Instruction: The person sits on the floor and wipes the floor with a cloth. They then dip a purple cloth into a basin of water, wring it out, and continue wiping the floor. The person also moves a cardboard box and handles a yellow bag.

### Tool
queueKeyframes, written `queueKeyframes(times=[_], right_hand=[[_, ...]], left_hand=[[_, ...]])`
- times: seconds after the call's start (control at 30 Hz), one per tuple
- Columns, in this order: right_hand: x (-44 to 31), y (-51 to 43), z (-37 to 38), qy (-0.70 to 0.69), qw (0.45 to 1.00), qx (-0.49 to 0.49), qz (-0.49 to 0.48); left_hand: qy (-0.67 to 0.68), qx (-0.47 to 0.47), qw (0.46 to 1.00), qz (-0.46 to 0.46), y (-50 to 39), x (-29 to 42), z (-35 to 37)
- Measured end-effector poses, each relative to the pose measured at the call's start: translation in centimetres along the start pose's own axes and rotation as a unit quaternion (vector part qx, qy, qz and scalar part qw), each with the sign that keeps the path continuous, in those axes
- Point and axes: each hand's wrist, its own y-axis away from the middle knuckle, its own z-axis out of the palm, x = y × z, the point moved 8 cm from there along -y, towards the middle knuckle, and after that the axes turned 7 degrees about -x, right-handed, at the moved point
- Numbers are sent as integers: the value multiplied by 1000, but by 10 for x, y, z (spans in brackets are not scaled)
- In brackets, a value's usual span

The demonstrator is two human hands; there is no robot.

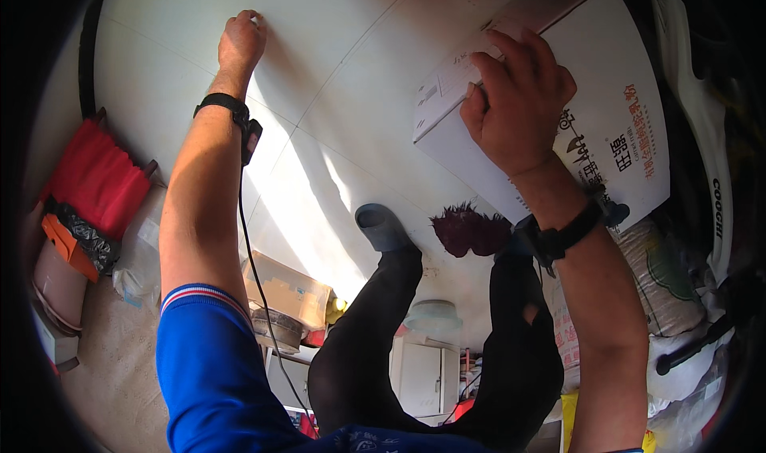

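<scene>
My left hand point(242, 41) is reached out over the pale tiled floor point(311, 64), its fingers curled around something small and whitish that I cannot make out. A large white cardboard box point(604, 76) with printing stands at the right. My right hand point(519, 100) rests against it, fingers bent over its near upper edge. Each wrist carries a black strap with a small device. A dark maroon fluffy thing point(470, 228) lies on the floor by my shoe, below the box.
A red folding stool point(102, 180), a black plastic bag and a clear bag point(140, 249) stand at the left. Behind my legs are a brown carton point(287, 288) and a translucent basin point(432, 316). A white bicycle-like frame point(688, 82) borders the right side.
</scene>
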Motion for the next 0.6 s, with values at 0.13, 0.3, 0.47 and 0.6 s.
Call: queueKeyframes(times=[0.13,0.3,0.47,0.6], right_hand=[[3,-1,-2,-1,1000,8,-2],[5,0,1,-8,1000,29,-7],[12,6,7,-16,1000,18,-6],[10,3,2,-16,1000,6,6]], left_hand=[[-7,-10,1000,13,-10,4,9],[-22,-29,999,14,-11,7,16],[12,-87,996,-16,35,27,22],[216,-101,971,-25,143,78,-11]])
